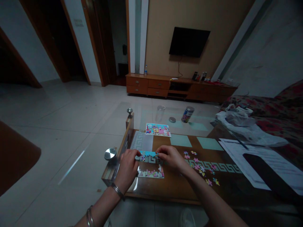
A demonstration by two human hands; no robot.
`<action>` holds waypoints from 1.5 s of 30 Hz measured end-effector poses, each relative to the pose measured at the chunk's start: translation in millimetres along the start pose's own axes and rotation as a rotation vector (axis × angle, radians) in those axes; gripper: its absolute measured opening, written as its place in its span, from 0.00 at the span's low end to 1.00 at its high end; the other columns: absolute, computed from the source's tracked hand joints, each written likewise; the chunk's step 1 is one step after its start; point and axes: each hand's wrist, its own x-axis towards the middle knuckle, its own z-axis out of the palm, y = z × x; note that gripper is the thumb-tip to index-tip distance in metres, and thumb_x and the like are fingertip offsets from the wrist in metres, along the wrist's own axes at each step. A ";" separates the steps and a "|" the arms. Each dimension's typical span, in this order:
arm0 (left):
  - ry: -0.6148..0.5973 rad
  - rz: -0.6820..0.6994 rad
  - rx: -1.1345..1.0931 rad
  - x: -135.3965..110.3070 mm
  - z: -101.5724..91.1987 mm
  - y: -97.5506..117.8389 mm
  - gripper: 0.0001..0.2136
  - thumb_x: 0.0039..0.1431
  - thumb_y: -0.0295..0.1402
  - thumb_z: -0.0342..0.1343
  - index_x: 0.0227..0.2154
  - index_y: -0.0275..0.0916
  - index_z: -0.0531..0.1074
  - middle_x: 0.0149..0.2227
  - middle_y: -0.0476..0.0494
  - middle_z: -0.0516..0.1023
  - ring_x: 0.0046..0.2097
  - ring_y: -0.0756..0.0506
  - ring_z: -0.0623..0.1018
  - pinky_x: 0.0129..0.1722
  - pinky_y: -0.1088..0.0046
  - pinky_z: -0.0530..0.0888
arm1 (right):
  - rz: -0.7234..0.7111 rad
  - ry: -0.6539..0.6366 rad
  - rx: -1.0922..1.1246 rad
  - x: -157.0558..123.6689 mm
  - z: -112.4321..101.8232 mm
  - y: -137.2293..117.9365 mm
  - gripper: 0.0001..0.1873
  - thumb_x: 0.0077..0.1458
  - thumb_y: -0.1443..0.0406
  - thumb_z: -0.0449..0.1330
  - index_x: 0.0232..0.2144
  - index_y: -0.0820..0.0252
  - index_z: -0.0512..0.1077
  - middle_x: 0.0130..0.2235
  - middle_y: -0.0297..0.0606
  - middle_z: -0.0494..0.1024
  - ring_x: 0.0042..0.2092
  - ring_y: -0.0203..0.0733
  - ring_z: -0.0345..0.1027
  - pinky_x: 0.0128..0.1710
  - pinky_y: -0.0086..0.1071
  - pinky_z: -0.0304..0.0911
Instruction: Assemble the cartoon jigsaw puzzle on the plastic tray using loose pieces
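Working a jigsaw on a glass-topped table (125, 142): judging by how things lie, it's mid-assembly, w/ the picture half built & joining of sections in hand. A blue-topped section of joined pcs (148, 156) sits between both hands, just above a lower strip of pink-and-white pcs (150, 172), w/ a narrow gap btw them. Next move prob calls for lining up the tabs along that gap & pressing the edges flat, checking against the printed picture card (158, 130) further up the table. Left hand (127, 167) is part closed, knuckles up, fingers curled over the section's left end. Right hand (169, 157) is also part closed, fingertips (159, 154) pinching the right end. Both seem to have hold of the section, tho the exact grip on individual pcs is hidden by the fingers. Loose pink & yellow pcs (199, 167) lie scattered to the right of the right hand, on the glass over a patterned border. Further off: a tin (187, 114) w/ a silver lid (172, 119) lying nearby, a clear cup (160, 113), & printed papers (246, 157) at the right edge of the table.
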 end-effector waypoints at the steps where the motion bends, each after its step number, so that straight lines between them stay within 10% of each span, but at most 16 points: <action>1: -0.003 -0.001 -0.001 0.3 0.1 1.0 0.13 0.48 0.19 0.44 0.33 0.40 0.68 0.36 0.44 0.72 0.42 0.42 0.70 0.45 0.59 0.66 | -0.005 0.001 0.003 1.9 3.6 -0.6 0.07 0.51 0.72 0.57 0.31 0.61 0.75 0.31 0.36 0.78 0.34 0.37 0.70 0.35 0.29 0.62; 35: -0.068 -0.288 -0.525 14.6 4.9 2.7 0.06 0.52 0.36 0.53 0.30 0.39 0.70 0.30 0.47 0.76 0.33 0.45 0.75 0.35 0.69 0.70 | 0.111 0.062 0.463 22.5 45.9 -22.1 0.07 0.46 0.71 0.58 0.31 0.60 0.74 0.26 0.31 0.75 0.30 0.37 0.69 0.33 0.30 0.64; 45: 0.015 -0.359 -0.586 17.0 7.6 -4.1 0.05 0.49 0.34 0.55 0.27 0.38 0.71 0.26 0.48 0.75 0.31 0.46 0.73 0.33 0.70 0.68 | 0.099 0.103 0.232 16.7 46.6 -21.4 0.04 0.47 0.71 0.60 0.26 0.60 0.74 0.29 0.35 0.77 0.32 0.38 0.70 0.35 0.31 0.64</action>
